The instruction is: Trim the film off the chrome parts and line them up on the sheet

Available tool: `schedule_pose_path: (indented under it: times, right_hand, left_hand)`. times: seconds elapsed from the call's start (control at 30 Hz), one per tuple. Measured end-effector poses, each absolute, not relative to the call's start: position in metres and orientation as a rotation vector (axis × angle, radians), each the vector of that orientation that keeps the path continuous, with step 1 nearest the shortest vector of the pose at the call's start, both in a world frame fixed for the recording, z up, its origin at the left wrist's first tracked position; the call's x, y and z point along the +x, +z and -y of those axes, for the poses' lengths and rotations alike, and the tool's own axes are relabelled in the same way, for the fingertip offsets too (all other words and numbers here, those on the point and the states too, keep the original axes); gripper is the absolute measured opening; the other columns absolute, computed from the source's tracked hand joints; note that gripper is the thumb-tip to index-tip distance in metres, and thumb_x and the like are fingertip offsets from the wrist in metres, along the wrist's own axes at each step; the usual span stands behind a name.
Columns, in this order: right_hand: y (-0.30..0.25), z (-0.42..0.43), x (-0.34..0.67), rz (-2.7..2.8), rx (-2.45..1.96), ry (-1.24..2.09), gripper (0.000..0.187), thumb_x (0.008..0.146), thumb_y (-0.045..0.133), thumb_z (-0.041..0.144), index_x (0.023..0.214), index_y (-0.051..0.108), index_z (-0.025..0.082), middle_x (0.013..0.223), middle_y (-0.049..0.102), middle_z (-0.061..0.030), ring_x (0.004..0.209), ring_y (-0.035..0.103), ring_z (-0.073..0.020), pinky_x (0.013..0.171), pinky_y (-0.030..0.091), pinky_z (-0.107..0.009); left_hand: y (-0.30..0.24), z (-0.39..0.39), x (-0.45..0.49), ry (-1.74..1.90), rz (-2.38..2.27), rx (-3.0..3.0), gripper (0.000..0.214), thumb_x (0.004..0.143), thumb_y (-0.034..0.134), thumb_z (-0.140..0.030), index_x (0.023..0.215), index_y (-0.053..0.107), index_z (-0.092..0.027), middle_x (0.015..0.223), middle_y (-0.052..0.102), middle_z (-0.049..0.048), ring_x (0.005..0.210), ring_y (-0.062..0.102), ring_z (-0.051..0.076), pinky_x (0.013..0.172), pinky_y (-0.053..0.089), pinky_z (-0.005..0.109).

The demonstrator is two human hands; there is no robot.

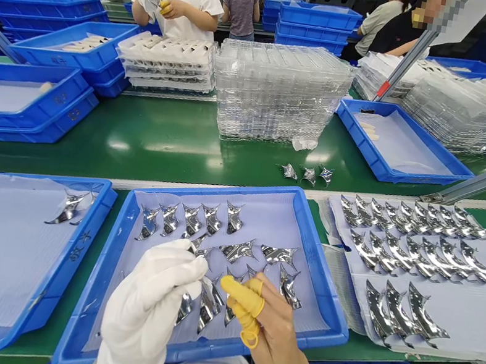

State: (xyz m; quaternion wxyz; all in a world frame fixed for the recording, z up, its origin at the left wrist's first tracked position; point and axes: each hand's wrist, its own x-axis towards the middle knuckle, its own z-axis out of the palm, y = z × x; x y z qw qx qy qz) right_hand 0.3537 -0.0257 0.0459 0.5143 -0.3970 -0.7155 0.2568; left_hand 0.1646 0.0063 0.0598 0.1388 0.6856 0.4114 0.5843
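Several mirror-bright stamped metal pieces (235, 250), curved and pointed, lie in a blue plastic tray (217, 193) lined with pale sheet. My left hand (146, 303) wears a white glove, with its fingers together above the pieces at the tray's near side. My right hand (267, 327) is bare, with yellow finger cots on two fingers, and its fingers are spread over the tray's near right corner. A few pieces lie between my hands, partly hidden. I cannot tell if my left hand grips one.
A second blue tray (98, 200) lies to the left, and a white sheet (472, 323) with rows of metal pieces lies right. Transparent tray stacks (278, 88) stand beyond on the green workbench (135, 150). Across it, a co-worker (176, 1) handles something yellow.
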Motion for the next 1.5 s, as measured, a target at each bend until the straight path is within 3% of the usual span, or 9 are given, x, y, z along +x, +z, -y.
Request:
schedule_pose_path:
  times: [0.17, 0.27, 0.4, 0.57, 0.8, 0.97, 1.07, 1.3, 1.5]
  right_hand:
    - [0.040, 0.027, 0.351, 1.713, -1.069, 0.646, 0.033, 0.109, 0.049, 0.024, 0.137, 0.067, 0.026, 0.088, 0.069, -0.0065, 0.071, 0.061, -0.0202, 0.063, 0.056, -0.032]
    - [0.038, 0.027, 0.351, 1.667, -1.082, 0.761, 0.025, 0.107, 0.057, 0.029, 0.126, 0.073, 0.024, 0.097, 0.071, -0.0082, 0.074, 0.067, -0.0189, 0.063, 0.059, -0.029]
    - [0.039, 0.026, 0.350, 1.712, -0.966, 0.712, 0.021, 0.109, 0.055, 0.027, 0.105, 0.075, 0.023, 0.086, 0.072, -0.0057, 0.068, 0.067, -0.0169, 0.062, 0.058, -0.028]
    - [0.042, 0.026, 0.347, 1.777, -0.973, 0.469, 0.020, 0.109, 0.054, 0.023, 0.095, 0.069, 0.021, 0.080, 0.073, -0.0041, 0.065, 0.068, -0.0158, 0.058, 0.054, -0.026]
    - [0.040, 0.029, 0.348, 1.769, -1.022, 0.373, 0.013, 0.105, 0.056, 0.015, 0.102, 0.067, 0.022, 0.076, 0.075, -0.0039, 0.069, 0.073, -0.0192, 0.060, 0.052, -0.028]
    - [0.041, 0.027, 0.350, 1.642, -1.003, 0.668, 0.023, 0.099, 0.052, 0.008, 0.085, 0.062, 0.023, 0.063, 0.062, 0.0033, 0.052, 0.051, -0.0129, 0.051, 0.039, -0.025]
    - [0.039, 0.026, 0.349, 1.501, -1.002, 0.887, 0.021, 0.098, 0.057, 0.013, 0.079, 0.061, 0.022, 0.059, 0.050, 0.0059, 0.050, 0.039, -0.0112, 0.048, 0.032, -0.024]
    - [0.046, 0.027, 0.348, 1.197, -0.968, 1.353, 0.028, 0.097, 0.065, 0.034, 0.073, 0.058, 0.021, 0.060, 0.041, 0.0067, 0.054, 0.034, -0.0108, 0.052, 0.029, -0.024]
    - [0.047, 0.026, 0.347, 0.950, -0.913, 1.572, 0.038, 0.091, 0.075, 0.046, 0.071, 0.056, 0.020, 0.062, 0.037, 0.0075, 0.056, 0.028, -0.0097, 0.052, 0.024, -0.025]
  left_hand:
    - [0.056, -0.002, 0.164, 1.549, -1.224, 1.819, 0.024, 0.091, 0.074, -0.014, 0.109, 0.079, -0.030, 0.101, 0.082, 0.0008, 0.097, 0.075, 0.021, 0.091, 0.061, 0.037]
    - [0.053, 0.000, 0.168, 1.427, -1.352, 1.517, 0.020, 0.089, 0.079, -0.020, 0.106, 0.081, -0.029, 0.103, 0.083, 0.0009, 0.093, 0.077, 0.019, 0.083, 0.064, 0.029]
    - [0.054, -0.003, 0.175, 1.358, -1.341, 1.194, 0.021, 0.081, 0.087, -0.030, 0.101, 0.083, -0.026, 0.103, 0.084, 0.0037, 0.090, 0.079, 0.019, 0.078, 0.065, 0.023]
    - [0.058, -0.007, 0.182, 1.329, -1.281, 1.022, 0.026, 0.076, 0.090, -0.030, 0.101, 0.084, -0.026, 0.104, 0.084, 0.0048, 0.090, 0.080, 0.019, 0.077, 0.065, 0.022]
    - [0.052, -0.003, 0.175, 1.328, -1.326, 1.103, 0.020, 0.096, 0.071, -0.037, 0.101, 0.084, -0.024, 0.106, 0.083, 0.0058, 0.098, 0.078, 0.021, 0.091, 0.064, 0.031]
    - [0.058, -0.001, 0.173, 1.370, -1.296, 1.323, 0.015, 0.093, 0.074, -0.030, 0.106, 0.083, -0.029, 0.110, 0.082, 0.0017, 0.105, 0.075, 0.021, 0.092, 0.062, 0.030]
    - [0.064, -0.003, 0.176, 1.392, -1.326, 1.281, 0.014, 0.088, 0.081, -0.032, 0.101, 0.084, -0.029, 0.107, 0.083, 0.0004, 0.106, 0.075, 0.019, 0.097, 0.059, 0.027]
    - [0.070, -0.007, 0.183, 1.197, -1.419, 0.906, 0.029, 0.081, 0.086, -0.044, 0.102, 0.082, -0.025, 0.109, 0.082, 0.0027, 0.091, 0.077, 0.019, 0.080, 0.062, 0.025]
    - [0.069, -0.010, 0.185, 1.205, -1.443, 0.900, 0.031, 0.080, 0.086, -0.047, 0.101, 0.082, -0.025, 0.107, 0.082, 0.0019, 0.099, 0.075, 0.018, 0.084, 0.060, 0.021]
